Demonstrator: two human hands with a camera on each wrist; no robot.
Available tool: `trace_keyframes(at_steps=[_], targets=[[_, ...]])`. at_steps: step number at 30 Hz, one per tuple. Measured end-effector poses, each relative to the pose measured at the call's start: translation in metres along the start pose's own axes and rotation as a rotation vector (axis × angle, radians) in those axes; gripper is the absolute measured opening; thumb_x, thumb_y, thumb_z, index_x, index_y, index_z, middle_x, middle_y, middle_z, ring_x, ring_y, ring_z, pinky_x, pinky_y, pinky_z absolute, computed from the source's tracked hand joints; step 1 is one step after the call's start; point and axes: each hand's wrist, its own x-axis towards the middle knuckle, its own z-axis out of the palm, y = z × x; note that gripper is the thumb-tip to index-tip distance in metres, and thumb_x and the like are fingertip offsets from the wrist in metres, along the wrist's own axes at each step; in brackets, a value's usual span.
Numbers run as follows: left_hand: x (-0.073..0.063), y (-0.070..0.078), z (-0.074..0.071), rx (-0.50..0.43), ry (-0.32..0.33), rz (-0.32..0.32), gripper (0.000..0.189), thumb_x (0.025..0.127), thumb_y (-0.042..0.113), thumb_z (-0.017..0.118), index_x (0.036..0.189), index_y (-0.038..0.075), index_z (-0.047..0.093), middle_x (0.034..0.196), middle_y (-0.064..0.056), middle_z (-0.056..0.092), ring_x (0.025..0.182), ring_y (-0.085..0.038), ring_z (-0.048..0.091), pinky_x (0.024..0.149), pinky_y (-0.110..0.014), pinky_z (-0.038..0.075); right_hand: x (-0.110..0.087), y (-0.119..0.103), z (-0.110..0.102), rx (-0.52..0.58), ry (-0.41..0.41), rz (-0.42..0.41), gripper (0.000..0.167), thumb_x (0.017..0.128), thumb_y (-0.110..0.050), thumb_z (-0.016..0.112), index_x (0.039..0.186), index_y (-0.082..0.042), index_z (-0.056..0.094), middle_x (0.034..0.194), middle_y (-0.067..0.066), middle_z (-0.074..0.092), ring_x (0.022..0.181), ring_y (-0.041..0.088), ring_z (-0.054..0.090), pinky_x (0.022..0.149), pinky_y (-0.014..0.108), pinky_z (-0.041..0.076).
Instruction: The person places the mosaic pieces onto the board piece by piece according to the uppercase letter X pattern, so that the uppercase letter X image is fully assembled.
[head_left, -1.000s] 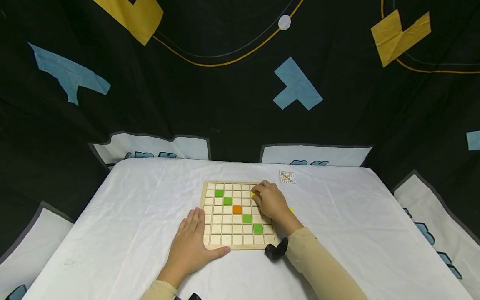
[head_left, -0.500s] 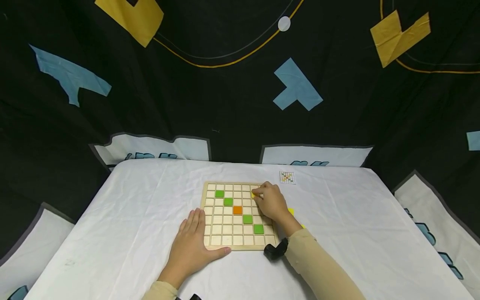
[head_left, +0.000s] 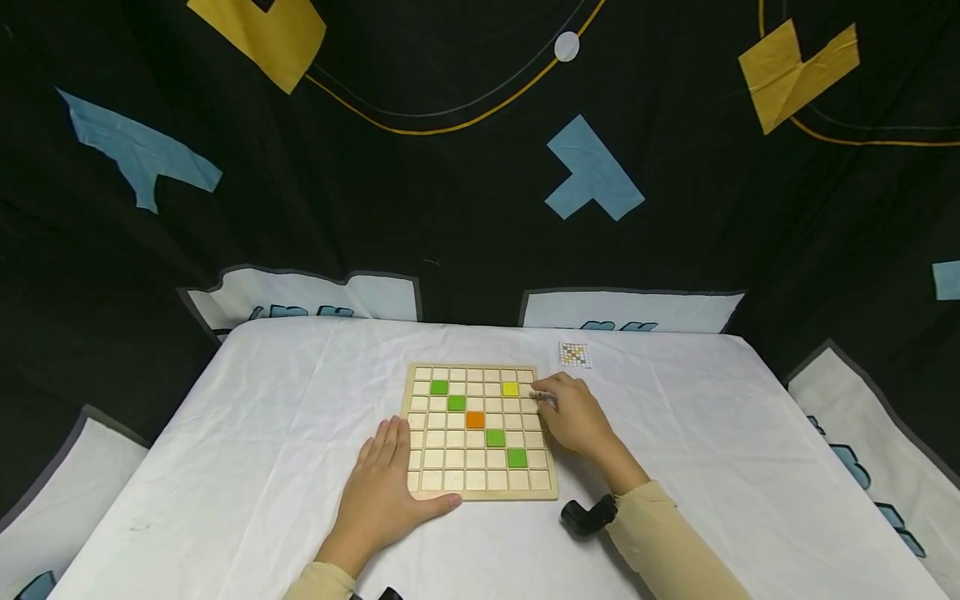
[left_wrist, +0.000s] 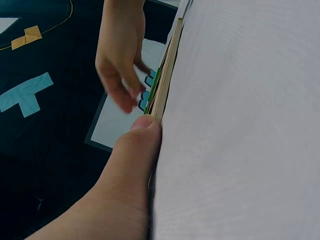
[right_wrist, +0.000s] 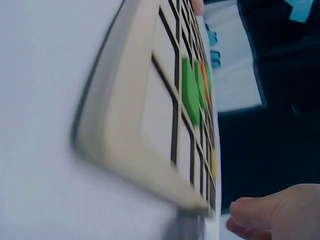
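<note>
A square wooden grid board (head_left: 480,495) lies on the white-covered table. My left hand (head_left: 381,492) rests flat, its fingers along the board's left edge and its thumb at the near edge; the left wrist view shows the thumb (left_wrist: 137,150) against the rim. Several green tiles (head_left: 494,437), an orange tile (head_left: 475,420) and a yellow tile (head_left: 510,389) sit in the grid. My right hand (head_left: 577,417) hovers at the board's right edge, fingers loosely bent, with no tile visible between them. The left wrist view shows that hand (left_wrist: 119,65) blurred.
A small printed card with a coloured grid pattern (head_left: 574,355) lies beyond the board's far right corner. A black wrist mount (head_left: 588,517) hangs at the right cuff. Behind the table (head_left: 225,433) stands a dark cloth backdrop (head_left: 450,217).
My right hand has let go of the yellow tile, leaving it in the grid, and shifted right and nearer. Yellow pieces beside the right forearm are now out of sight. The left hand stays put.
</note>
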Motion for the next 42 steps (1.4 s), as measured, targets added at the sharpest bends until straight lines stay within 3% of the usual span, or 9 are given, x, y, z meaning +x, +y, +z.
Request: trace_keyframes(at_steps=[8, 13, 16, 21, 26, 34, 42], targets=[[0.000, 0.000, 0.000, -0.004, 0.003, -0.001, 0.136, 0.066, 0.089, 0.060, 0.153, -0.009, 0.023, 0.162, -0.024, 0.024, 0.152, -0.038, 0.021, 0.124, -0.052, 0.020, -0.022, 0.027, -0.020, -0.029, -0.078, 0.014, 0.031, 0.092, -0.020, 0.071, 0.121, -0.010, 0.071, 0.114, 0.004, 0.069, 0.111, 0.026, 0.060, 0.098, 0.047, 0.050], [0.001, -0.001, 0.001, -0.001, 0.001, 0.000, 0.136, 0.066, 0.090, 0.059, 0.153, -0.009, 0.023, 0.162, -0.024, 0.023, 0.152, -0.038, 0.021, 0.124, -0.052, 0.020, -0.036, 0.032, -0.027, -0.100, -0.144, -0.003, 0.035, 0.081, -0.026, 0.082, 0.113, -0.013, 0.075, 0.111, -0.002, 0.068, 0.107, 0.021, 0.058, 0.096, 0.044, 0.050], [0.001, -0.001, 0.001, -0.003, 0.000, -0.002, 0.136, 0.066, 0.090, 0.059, 0.153, -0.008, 0.023, 0.162, -0.024, 0.023, 0.152, -0.038, 0.021, 0.124, -0.052, 0.020, -0.043, 0.030, -0.028, -0.150, -0.140, -0.021, 0.032, 0.076, -0.024, 0.086, 0.106, -0.015, 0.079, 0.106, -0.005, 0.067, 0.101, 0.017, 0.058, 0.092, 0.041, 0.051], [0.001, 0.000, 0.000, -0.008, -0.006, -0.004, 0.136, 0.066, 0.089, 0.060, 0.153, -0.008, 0.023, 0.162, -0.024, 0.023, 0.152, -0.038, 0.021, 0.124, -0.052, 0.020, -0.047, 0.028, -0.024, -0.248, -0.103, -0.104, 0.024, 0.080, -0.025, 0.083, 0.099, -0.012, 0.078, 0.093, -0.006, 0.065, 0.081, 0.010, 0.054, 0.075, 0.032, 0.050], [0.001, 0.000, 0.001, -0.001, -0.007, -0.001, 0.136, 0.066, 0.090, 0.059, 0.153, -0.008, 0.023, 0.162, -0.024, 0.023, 0.152, -0.038, 0.021, 0.124, -0.052, 0.021, -0.041, 0.023, -0.018, -0.282, -0.056, -0.146, 0.025, 0.085, -0.029, 0.078, 0.100, -0.010, 0.073, 0.089, -0.005, 0.061, 0.076, 0.010, 0.049, 0.070, 0.031, 0.048], [0.000, -0.001, 0.001, -0.007, -0.012, -0.004, 0.137, 0.066, 0.091, 0.058, 0.153, -0.008, 0.023, 0.162, -0.024, 0.023, 0.153, -0.038, 0.020, 0.124, -0.052, 0.020, -0.015, -0.008, -0.004, -0.214, -0.081, -0.121, 0.031, 0.092, -0.032, 0.071, 0.115, -0.012, 0.070, 0.102, -0.004, 0.065, 0.092, 0.012, 0.060, 0.085, 0.035, 0.054], [0.000, -0.001, 0.000, -0.001, -0.002, 0.001, 0.137, 0.066, 0.091, 0.057, 0.153, -0.008, 0.023, 0.162, -0.024, 0.023, 0.153, -0.037, 0.020, 0.124, -0.052, 0.020, 0.002, -0.036, 0.017, -0.238, -0.059, -0.226, 0.029, 0.092, -0.031, 0.071, 0.114, -0.012, 0.071, 0.096, -0.004, 0.063, 0.085, 0.013, 0.057, 0.074, 0.032, 0.052]])
